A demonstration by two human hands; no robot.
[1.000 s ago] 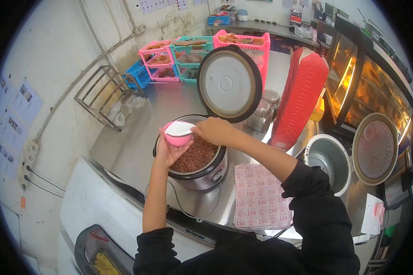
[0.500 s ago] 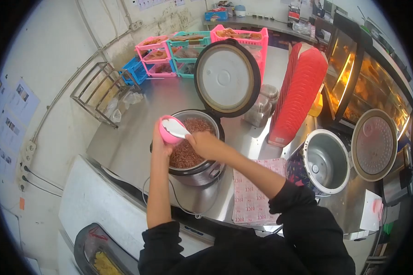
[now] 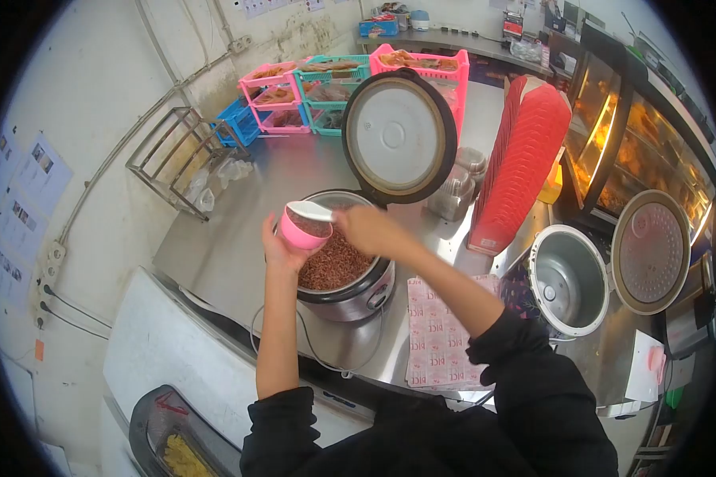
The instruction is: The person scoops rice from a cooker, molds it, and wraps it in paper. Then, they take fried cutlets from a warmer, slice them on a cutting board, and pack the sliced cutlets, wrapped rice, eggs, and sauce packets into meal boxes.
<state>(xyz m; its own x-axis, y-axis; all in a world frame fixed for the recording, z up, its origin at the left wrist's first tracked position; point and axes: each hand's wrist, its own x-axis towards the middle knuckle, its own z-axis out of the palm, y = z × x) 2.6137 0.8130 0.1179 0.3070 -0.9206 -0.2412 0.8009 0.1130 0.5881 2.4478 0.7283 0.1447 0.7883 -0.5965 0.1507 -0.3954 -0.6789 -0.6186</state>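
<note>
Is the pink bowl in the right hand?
No: the left hand holds the pink bowl, and the right hand grips the white spoon.

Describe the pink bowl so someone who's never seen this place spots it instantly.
On the steel counter, find the rice cooker with its round lid standing open. Above its left edge in view, the left hand holds the pink bowl, a white spoon across its mouth. It is small, smooth and rounded, unlike the stacked pink baskets farther back.
</note>
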